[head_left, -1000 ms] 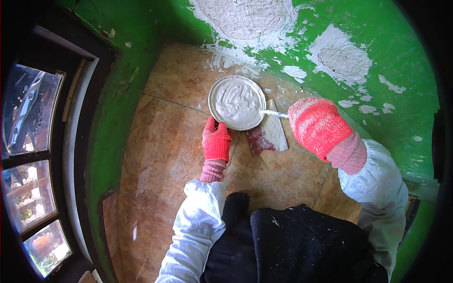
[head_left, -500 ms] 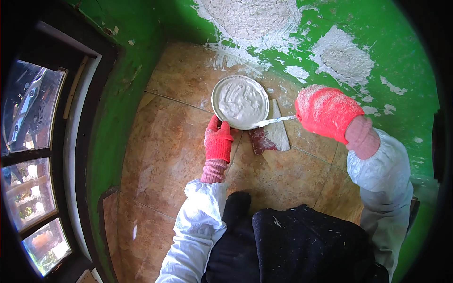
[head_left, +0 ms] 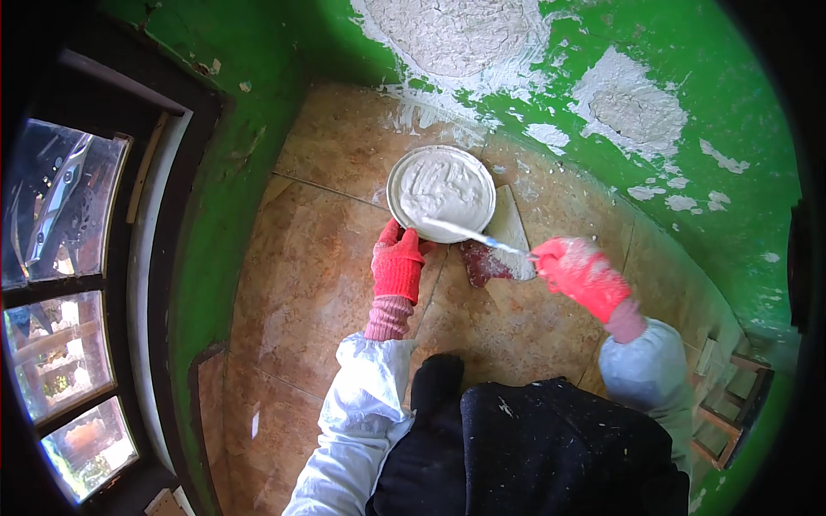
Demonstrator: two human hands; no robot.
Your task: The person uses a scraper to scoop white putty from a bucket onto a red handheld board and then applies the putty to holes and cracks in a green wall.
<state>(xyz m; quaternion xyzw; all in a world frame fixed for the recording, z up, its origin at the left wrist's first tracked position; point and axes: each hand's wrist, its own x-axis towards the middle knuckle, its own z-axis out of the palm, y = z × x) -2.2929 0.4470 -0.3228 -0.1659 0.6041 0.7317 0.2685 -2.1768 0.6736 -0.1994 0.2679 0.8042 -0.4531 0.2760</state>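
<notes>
Left hand, red glove: fingers at tub's near rim; can't tell if gripping. Right hand, red glove, closed on end of thin stick; other end over tub's near edge, contact unclear. Tub ahead of left hand, white paste inside. Red-and-white board just right of tub. Around: brown tile floor, green wall with white patches, window panes far left.
</notes>
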